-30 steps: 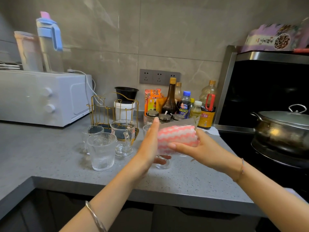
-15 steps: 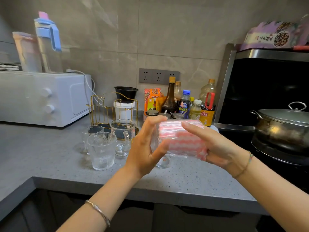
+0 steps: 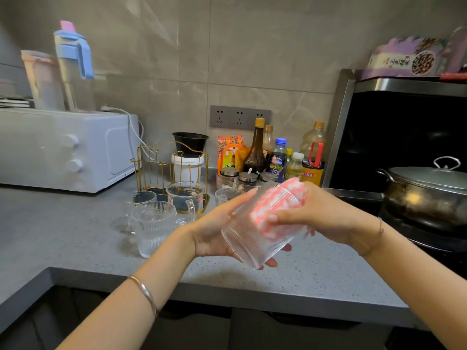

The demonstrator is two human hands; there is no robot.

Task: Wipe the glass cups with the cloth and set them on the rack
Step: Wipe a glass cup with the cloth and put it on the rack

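My left hand (image 3: 214,228) grips a ribbed glass cup (image 3: 252,241), tilted on its side above the counter with its base toward me. A pink-and-white cloth (image 3: 278,205) is stuffed into the cup's mouth, and my right hand (image 3: 313,213) holds it there, fingers curled over cloth and rim. Several more glass cups stand on the counter to the left: a ribbed one (image 3: 153,227) nearest, a handled one (image 3: 185,198) behind it, another (image 3: 141,198) at the back left, and one (image 3: 228,195) partly behind my hands. The gold wire rack (image 3: 171,165) stands behind them.
A white microwave (image 3: 63,150) fills the left of the grey counter (image 3: 75,238). Sauce bottles and jars (image 3: 278,160) line the wall. On the right, a lidded pot (image 3: 427,193) sits on the stove. A white tub with a black bowl (image 3: 189,157) stands behind the rack.
The cup has tipped from level to slanting, base down toward me. My left hand has shifted under it, and my right hand has pushed the cloth deeper into its mouth.
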